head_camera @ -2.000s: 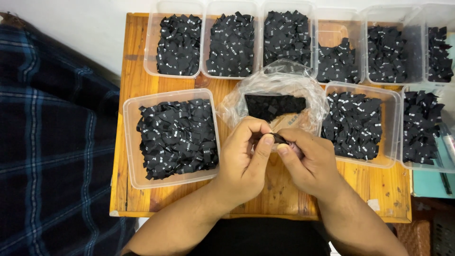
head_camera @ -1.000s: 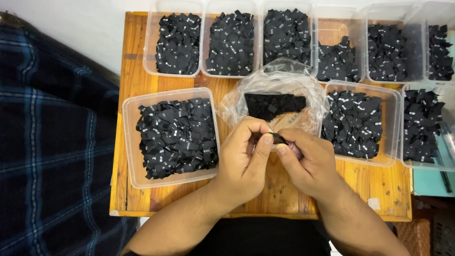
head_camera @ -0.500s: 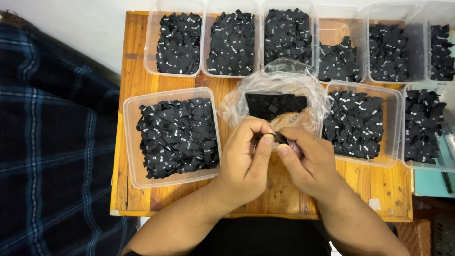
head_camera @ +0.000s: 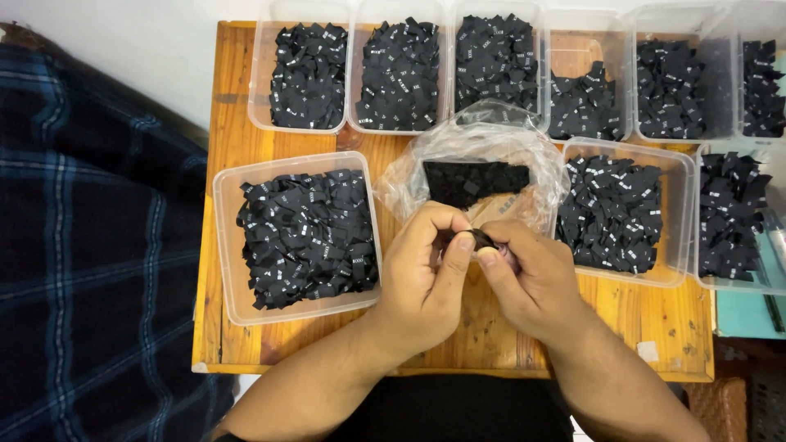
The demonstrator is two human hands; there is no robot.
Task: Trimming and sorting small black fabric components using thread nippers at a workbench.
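The left hand (head_camera: 426, 274) and right hand (head_camera: 528, 274) meet over the worktop (head_camera: 647, 315), their fingers pinching one small black label (head_camera: 481, 240) between them. It sits just below the open plastic bag (head_camera: 475, 164) of labels, between two full tubs.

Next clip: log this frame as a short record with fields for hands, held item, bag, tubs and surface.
hands: left hand and right hand meet at the fingertips
held item: small black label pinched between both
bag: clear plastic bag of black labels, just beyond the hands
tubs: clear tubs full of black labels, on both sides and along the back
surface: wooden table
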